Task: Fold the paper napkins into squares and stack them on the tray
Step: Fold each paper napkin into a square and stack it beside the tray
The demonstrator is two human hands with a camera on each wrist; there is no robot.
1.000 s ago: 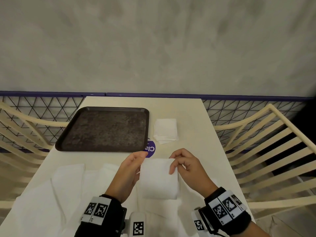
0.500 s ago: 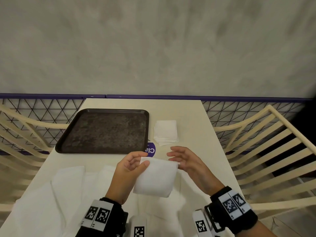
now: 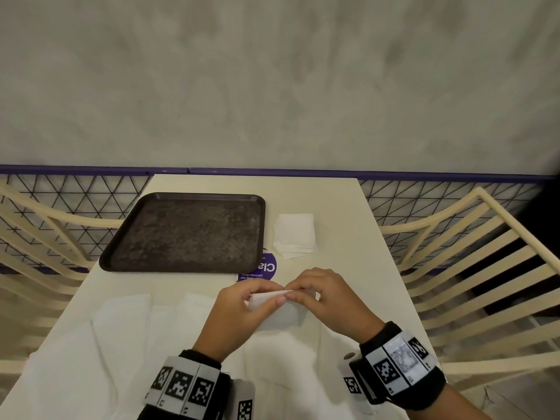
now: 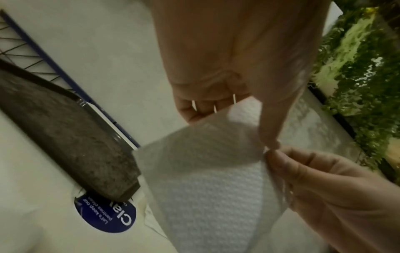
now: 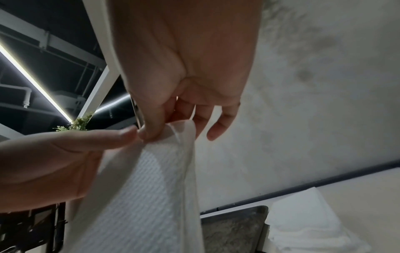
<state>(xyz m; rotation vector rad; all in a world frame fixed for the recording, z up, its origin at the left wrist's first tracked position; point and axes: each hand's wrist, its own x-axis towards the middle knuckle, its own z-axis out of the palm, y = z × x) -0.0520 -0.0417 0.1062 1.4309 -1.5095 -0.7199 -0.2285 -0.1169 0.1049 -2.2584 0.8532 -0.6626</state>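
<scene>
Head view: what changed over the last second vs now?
The napkin, flat on the table under both hands a second ago, came up in the left hand alone. Now the right hand has rejoined, and both pinch its upper edge, fingers meeting above the table. Unchanged: tray bare, folded stack beside it, unfolded napkins near the person.

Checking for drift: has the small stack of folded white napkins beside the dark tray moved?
No. The small stack of folded white napkins sits beside the dark tray, as before.

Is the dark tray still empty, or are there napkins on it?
Empty. The tray shows only its bare speckled surface, and the stack of folded napkins sits on the table beside its right edge.
</scene>
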